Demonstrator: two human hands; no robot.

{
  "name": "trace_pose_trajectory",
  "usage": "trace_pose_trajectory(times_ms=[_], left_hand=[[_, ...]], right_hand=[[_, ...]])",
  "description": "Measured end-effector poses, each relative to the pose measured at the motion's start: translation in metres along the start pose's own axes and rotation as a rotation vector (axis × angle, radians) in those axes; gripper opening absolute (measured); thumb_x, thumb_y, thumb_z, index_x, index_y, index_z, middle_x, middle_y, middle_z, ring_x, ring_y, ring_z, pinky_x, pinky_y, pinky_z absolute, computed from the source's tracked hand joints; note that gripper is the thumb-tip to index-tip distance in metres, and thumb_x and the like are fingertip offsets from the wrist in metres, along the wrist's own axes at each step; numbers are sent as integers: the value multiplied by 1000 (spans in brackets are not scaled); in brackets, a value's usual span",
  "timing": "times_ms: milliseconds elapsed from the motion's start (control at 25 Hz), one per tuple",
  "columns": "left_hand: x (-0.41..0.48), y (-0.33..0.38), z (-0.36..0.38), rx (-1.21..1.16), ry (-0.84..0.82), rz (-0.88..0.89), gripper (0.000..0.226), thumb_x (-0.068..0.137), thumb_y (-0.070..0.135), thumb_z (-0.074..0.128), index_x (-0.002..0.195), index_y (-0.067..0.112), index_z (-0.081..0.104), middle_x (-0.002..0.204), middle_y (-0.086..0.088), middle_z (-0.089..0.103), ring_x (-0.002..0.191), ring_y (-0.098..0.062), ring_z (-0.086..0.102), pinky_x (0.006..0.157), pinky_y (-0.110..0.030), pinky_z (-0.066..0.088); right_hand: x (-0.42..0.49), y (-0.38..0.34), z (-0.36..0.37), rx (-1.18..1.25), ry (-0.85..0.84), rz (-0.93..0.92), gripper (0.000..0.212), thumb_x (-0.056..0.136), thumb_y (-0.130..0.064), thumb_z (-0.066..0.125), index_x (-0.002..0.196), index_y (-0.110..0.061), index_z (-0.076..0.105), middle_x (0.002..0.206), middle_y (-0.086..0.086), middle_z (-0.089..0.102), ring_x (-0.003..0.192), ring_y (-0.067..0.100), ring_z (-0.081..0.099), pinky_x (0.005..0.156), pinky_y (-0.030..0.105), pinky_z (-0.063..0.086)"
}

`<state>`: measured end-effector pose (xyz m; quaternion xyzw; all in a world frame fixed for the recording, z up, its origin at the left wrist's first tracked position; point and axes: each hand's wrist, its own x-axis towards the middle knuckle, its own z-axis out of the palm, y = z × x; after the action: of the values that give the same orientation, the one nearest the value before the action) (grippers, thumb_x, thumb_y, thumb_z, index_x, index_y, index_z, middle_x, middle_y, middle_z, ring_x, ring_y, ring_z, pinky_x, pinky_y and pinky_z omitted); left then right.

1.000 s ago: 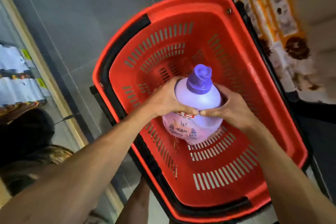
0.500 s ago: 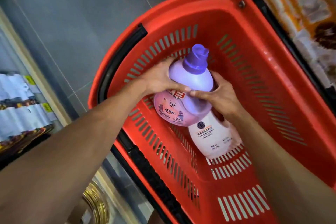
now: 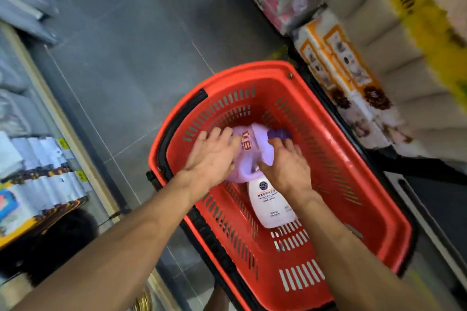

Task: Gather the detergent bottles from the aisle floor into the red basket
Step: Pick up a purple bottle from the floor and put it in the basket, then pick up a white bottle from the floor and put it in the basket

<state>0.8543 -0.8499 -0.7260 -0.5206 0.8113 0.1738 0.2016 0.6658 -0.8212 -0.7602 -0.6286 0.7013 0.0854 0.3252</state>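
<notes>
The red basket (image 3: 358, 156) stands on the grey aisle floor. A lilac detergent bottle (image 3: 255, 149) with a purple cap lies on its side in the basket's far half, cap pointing right. It rests over the top of a white detergent bottle (image 3: 271, 203) lying along the basket bottom. My left hand (image 3: 211, 156) lies on the lilac bottle's left side with its fingers nearly straight. My right hand (image 3: 286, 165) rests on the bottle's right side near the cap, fingers loosely spread. Neither hand curls round the bottle.
Shelves of paper rolls and boxed goods (image 3: 353, 65) run close along the basket's right side. A low shelf with packaged goods (image 3: 38, 171) lines the left. The grey tiled floor (image 3: 131, 63) stretches beyond the basket. The basket's black handle (image 3: 182, 118) lies folded along its left rim.
The lilac bottle went from upright in both hands to lying on its side on the white bottle. Both hands loosened their grip. The view pulled back from the basket.
</notes>
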Motion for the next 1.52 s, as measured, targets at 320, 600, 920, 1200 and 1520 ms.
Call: trace_pose_trajectory(times_ms=[320, 600, 920, 1200, 1520], left_hand=[[-99, 61, -225, 104, 157, 27, 59, 84, 42, 66, 137, 25, 48, 133, -1, 51, 122, -27, 49, 96, -43, 39], [-199, 116, -326, 139, 235, 41, 63, 77, 53, 73, 132, 26, 55, 124, 0, 57, 114, -25, 54, 93, -43, 43], [-218, 183, -396, 207, 276, 319, 61, 87, 56, 62, 139, 26, 47, 133, -1, 52, 123, -26, 48, 96, -45, 41], [-262, 351, -431, 370, 403, 804, 57, 88, 55, 64, 135, 25, 55, 128, -3, 59, 119, -29, 55, 90, -46, 46], [-423, 615, -366, 528, 388, 1493, 55, 92, 57, 56, 136, 25, 51, 131, -2, 58, 123, -29, 54, 93, -47, 47]], right_hand=[[-138, -25, -205, -243, 102, -111, 51, 81, -44, 74, 124, -25, 55, 124, 4, 59, 118, 31, 55, 91, 41, 45], [-279, -35, -317, -226, 216, 20, 39, 91, -40, 63, 125, -23, 56, 125, 7, 60, 122, 33, 54, 97, 44, 43], [-424, -8, -367, -119, 329, 416, 51, 90, -37, 66, 135, -20, 48, 132, 9, 56, 128, 34, 49, 100, 48, 41], [-603, 80, -359, 80, 512, 890, 47, 88, -33, 68, 130, -20, 50, 132, 9, 57, 126, 34, 50, 102, 49, 41], [-900, 136, -203, 479, 595, 1650, 52, 87, -46, 70, 131, -25, 49, 134, 4, 57, 127, 30, 52, 99, 42, 44]])
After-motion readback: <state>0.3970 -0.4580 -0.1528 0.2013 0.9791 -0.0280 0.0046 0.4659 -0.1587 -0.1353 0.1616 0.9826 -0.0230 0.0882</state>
